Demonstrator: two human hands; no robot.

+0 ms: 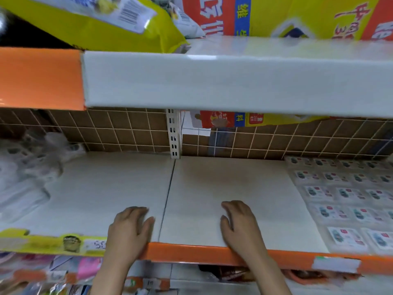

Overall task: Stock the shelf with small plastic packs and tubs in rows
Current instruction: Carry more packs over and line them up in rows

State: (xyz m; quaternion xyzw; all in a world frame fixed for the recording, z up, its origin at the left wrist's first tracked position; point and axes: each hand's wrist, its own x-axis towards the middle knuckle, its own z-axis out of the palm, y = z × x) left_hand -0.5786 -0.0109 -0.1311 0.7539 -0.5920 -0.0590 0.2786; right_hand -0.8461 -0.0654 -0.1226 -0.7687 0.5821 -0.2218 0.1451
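Both hands rest on the shelf (223, 188) with loose fingers and hold nothing. The flat packs (344, 199) lie in rows to the right, so the right hand (240, 222) is nearer than the left hand (129, 228).

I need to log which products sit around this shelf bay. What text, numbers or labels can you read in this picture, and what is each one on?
Red and yellow cardboard boxes on the top shelf: large Chinese characters, too blurred and cropped to read.
Yellow plastic bag: barcode, digits unreadable.
Yellow price strip on the shelf edge: blurred digits, perhaps "56".
Small clear plastic packs in rows: labels too small to read.
White tag on the orange edge: nothing legible.
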